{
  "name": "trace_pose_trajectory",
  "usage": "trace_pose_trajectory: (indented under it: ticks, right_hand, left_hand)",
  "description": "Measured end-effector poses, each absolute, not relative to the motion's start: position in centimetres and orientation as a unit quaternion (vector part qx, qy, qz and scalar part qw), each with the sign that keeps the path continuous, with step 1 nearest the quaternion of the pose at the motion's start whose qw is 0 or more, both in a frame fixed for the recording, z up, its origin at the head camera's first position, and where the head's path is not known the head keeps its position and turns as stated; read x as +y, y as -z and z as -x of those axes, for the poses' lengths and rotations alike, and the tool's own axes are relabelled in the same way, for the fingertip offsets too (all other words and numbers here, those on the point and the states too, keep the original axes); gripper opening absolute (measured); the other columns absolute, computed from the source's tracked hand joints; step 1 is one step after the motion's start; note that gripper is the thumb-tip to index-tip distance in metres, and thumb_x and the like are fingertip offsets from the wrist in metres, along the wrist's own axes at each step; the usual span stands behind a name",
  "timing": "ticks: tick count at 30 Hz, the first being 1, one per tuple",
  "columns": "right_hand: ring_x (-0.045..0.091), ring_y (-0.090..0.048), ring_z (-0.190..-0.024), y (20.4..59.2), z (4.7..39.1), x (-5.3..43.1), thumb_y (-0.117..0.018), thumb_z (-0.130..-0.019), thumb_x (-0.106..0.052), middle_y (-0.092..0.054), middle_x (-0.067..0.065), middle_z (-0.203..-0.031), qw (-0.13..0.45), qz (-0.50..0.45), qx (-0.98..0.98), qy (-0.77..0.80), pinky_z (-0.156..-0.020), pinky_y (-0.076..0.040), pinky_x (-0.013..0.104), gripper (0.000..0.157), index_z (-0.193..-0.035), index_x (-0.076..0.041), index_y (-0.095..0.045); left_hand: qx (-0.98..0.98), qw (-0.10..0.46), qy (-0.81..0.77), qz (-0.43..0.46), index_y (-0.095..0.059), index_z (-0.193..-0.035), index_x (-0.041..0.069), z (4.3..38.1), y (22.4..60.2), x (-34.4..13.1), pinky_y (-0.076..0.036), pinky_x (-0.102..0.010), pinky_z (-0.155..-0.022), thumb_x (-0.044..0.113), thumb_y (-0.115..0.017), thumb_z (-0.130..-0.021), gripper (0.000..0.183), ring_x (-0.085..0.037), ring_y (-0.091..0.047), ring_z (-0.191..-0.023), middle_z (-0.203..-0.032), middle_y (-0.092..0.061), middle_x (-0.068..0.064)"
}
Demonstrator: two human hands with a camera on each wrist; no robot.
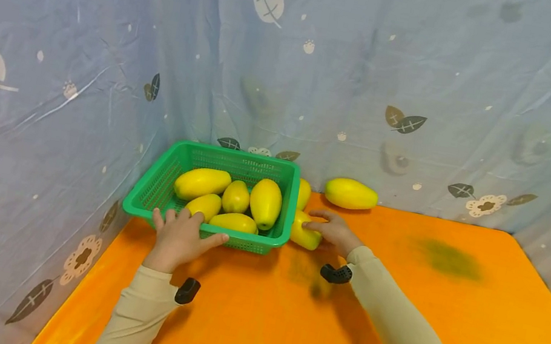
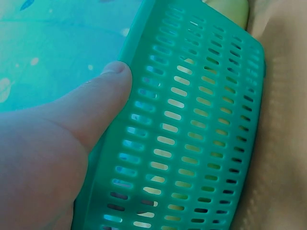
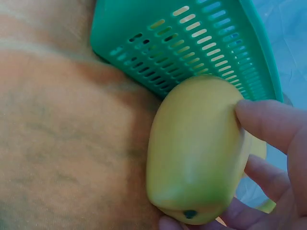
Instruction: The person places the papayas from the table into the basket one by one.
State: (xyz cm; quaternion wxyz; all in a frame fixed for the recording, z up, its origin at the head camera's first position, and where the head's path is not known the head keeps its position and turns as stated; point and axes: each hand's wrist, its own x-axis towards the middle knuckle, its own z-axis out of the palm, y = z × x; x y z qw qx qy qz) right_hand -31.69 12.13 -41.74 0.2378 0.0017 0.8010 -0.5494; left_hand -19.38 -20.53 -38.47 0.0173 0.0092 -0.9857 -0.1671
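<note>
A green plastic basket point(image 1: 219, 151) holds several yellow papayas point(image 1: 265, 204). My left hand point(image 1: 179, 241) grips its near rim at the left; the fingers reach over the rim and the thumb point(image 2: 103, 98) lies against the outer side. In the left wrist view those fingers are hidden. Just outside the basket's right wall, my right hand point(image 1: 334, 231) holds a papaya point(image 3: 194, 151) low over the table, with the thumb on one side and fingers round the other. Behind it another papaya point(image 1: 303, 194) is partly hidden by the basket.
A further papaya point(image 1: 351, 194) lies at the table's back edge, by the patterned curtain point(image 1: 434, 89). The orange-covered table point(image 1: 250, 315) extends forward and to the right. A greenish patch point(image 1: 448, 258) marks the cloth there. Curtain also hangs along the left side.
</note>
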Motion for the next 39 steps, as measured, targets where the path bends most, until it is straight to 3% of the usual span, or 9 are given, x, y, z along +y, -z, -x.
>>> trace_pose_trajectory:
  ticks: [6,10,19,24,29,35,39]
  right_hand:
    - [0.039,-0.05,-0.137,41.4,31.6,12.0,-0.068,-0.098,-0.029,-0.036,0.024,-0.16,0.261,0.037,0.809,0.526,-0.099,-0.055,0.047,0.073,-0.159,-0.011,-0.034]
    - [0.034,-0.056,-0.124,41.5,31.7,11.9,-0.069,-0.098,-0.027,-0.037,0.028,-0.157,0.27,0.055,0.811,0.517,-0.084,-0.057,0.037,0.075,-0.16,-0.01,-0.031]
    - [0.03,-0.064,-0.109,41.5,31.2,11.8,-0.066,-0.099,-0.029,-0.049,0.025,-0.147,0.273,0.061,0.799,0.532,-0.085,-0.062,0.043,0.075,-0.162,-0.013,-0.027]
    - [0.026,-0.063,-0.104,41.1,31.4,12.8,-0.064,-0.099,-0.032,-0.048,0.024,-0.147,0.274,0.08,0.791,0.54,-0.088,-0.061,0.045,0.076,-0.162,-0.012,-0.025]
    - [0.022,-0.063,-0.098,38.6,31.8,14.8,-0.059,-0.102,-0.034,-0.041,0.025,-0.153,0.257,0.082,0.793,0.546,-0.092,-0.059,0.048,0.078,-0.164,-0.012,-0.018]
    - [0.017,-0.066,-0.091,33.9,32.5,16.1,-0.055,-0.105,-0.036,-0.038,0.025,-0.154,0.22,0.061,0.793,0.565,-0.08,-0.058,0.033,0.075,-0.165,-0.016,-0.015]
    - [0.02,-0.066,-0.095,31.2,32.5,15.3,-0.056,-0.105,-0.036,-0.041,0.023,-0.15,0.211,0.072,0.792,0.569,-0.08,-0.058,0.033,0.072,-0.164,-0.019,-0.019]
  left_hand:
    - [-0.986,0.019,0.164,-0.009,-0.062,-0.132,0.001,19.4,38.5,-20.5,0.001,-0.081,-0.114,0.064,-0.065,-0.091,0.076,-0.058,-0.037,-0.127,-0.122,-0.057,-0.027]
    - [-0.986,0.022,0.162,-0.008,-0.062,-0.133,0.001,19.3,38.5,-20.5,0.001,-0.081,-0.115,0.065,-0.065,-0.091,0.077,-0.058,-0.037,-0.128,-0.123,-0.057,-0.028]
    - [-0.986,0.02,0.168,-0.009,-0.061,-0.134,0.001,19.3,38.5,-20.4,0.002,-0.08,-0.115,0.065,-0.066,-0.09,0.077,-0.058,-0.037,-0.128,-0.124,-0.057,-0.027]
    - [-0.986,0.016,0.167,-0.008,-0.061,-0.134,0.001,19.4,38.4,-20.6,0.002,-0.081,-0.115,0.066,-0.064,-0.091,0.078,-0.059,-0.037,-0.128,-0.125,-0.056,-0.028]
    - [-0.987,0.02,0.158,-0.006,-0.061,-0.134,0.001,19.5,38.1,-20.7,0.001,-0.082,-0.114,0.065,-0.064,-0.091,0.077,-0.06,-0.037,-0.128,-0.125,-0.056,-0.028]
    - [-0.986,0.019,0.164,-0.005,-0.062,-0.133,0.0,19.5,38.0,-20.7,0.001,-0.082,-0.114,0.065,-0.064,-0.092,0.076,-0.06,-0.037,-0.128,-0.125,-0.057,-0.029]
    - [-0.986,0.017,0.165,-0.005,-0.061,-0.133,0.001,19.4,38.2,-20.6,0.001,-0.082,-0.114,0.066,-0.064,-0.091,0.077,-0.059,-0.037,-0.127,-0.125,-0.057,-0.028]
